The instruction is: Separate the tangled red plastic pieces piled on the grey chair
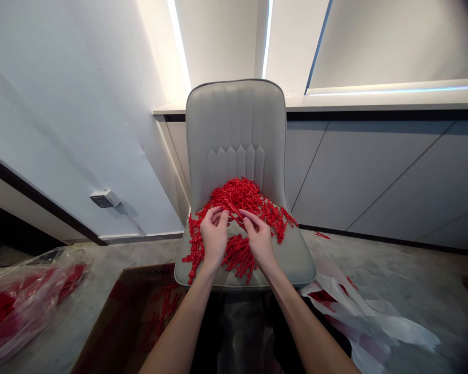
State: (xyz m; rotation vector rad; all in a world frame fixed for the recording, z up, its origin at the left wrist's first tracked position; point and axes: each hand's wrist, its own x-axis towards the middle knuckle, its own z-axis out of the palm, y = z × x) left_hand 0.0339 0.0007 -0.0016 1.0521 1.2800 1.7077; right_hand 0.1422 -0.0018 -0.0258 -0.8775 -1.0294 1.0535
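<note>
From here, the left hand (214, 231) and right hand (258, 234) both have fingertips pinched on a slim red piece (237, 217) — it spans the gap between them, long axis roughly crosswise. The big red heap (236, 193) lies just beyond both; a smaller bunch (239, 257) sits nearer the right wrist, on the grey chair (290, 262).

Just the one cam, worn on the head, aimed forward and down past the left hand (215, 229) and right hand (259, 236) at a grey chair (236, 117). It's close and pretty wide: the seat's (292, 262) front edge is nearest, low in frame, the backrest's (234, 124) top edge farther off, upper middle.
</note>
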